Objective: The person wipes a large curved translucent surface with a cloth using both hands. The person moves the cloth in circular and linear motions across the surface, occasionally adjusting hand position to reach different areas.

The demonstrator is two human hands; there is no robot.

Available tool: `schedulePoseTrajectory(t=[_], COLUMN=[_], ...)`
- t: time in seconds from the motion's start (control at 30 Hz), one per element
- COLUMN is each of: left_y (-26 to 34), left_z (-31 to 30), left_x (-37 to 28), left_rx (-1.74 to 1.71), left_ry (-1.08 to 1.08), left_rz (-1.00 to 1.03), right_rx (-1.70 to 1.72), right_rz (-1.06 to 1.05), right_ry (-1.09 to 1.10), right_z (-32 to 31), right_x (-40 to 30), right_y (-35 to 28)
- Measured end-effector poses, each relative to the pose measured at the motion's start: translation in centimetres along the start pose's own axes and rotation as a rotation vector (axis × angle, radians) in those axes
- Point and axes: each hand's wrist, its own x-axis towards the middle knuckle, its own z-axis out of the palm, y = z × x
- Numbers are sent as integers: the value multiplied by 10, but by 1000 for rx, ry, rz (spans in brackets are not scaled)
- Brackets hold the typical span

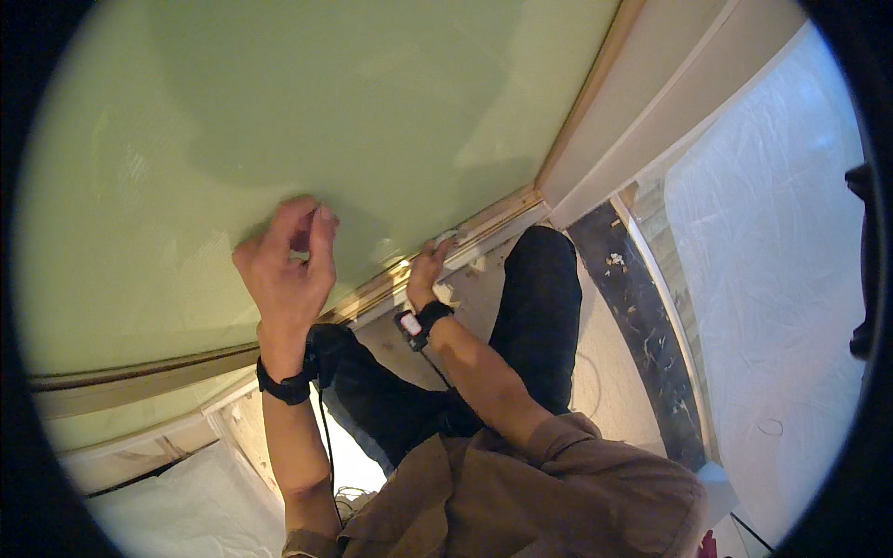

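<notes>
My left hand (289,258) is raised in front of a large pale green panel (335,104), thumb and fingertips pinched together. Whether something small sits between those fingertips cannot be made out. Lower and to the right, my right hand (425,272) is at the wooden bottom rail (499,209) along the panel's lower edge. Its fingers are on a small whitish object (445,238), too blurred to name, against the rail. Black bands are on both wrists, and a small black device (409,328) with a cable is by the right one.
My bent knees (541,279) are close to the rail. A wooden upright (586,97) borders the panel on the right. Beyond lies a dark marbled strip (638,321) with pale crumbs, then translucent plastic sheeting (760,244). More sheeting (202,506) lies at lower left.
</notes>
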Motion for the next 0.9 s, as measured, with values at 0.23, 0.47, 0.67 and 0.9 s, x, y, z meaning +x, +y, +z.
schedulePoseTrajectory(t=[0.23,0.47,0.67,0.9], left_y=[-11,10,3,1], left_z=[7,12,15,15], left_x=[-1,13,10,12], left_rx=[-25,49,68,90], left_ry=[56,4,-16,-11], left_rz=[19,115,143,212], right_rx=[898,635,890,779], right_rz=[23,73,320,528], right_ry=[-278,-266,-226,-444], right_z=[-35,-71,-12,35], right_x=[81,181,33,-38], right_y=[-79,-95,-57,-1])
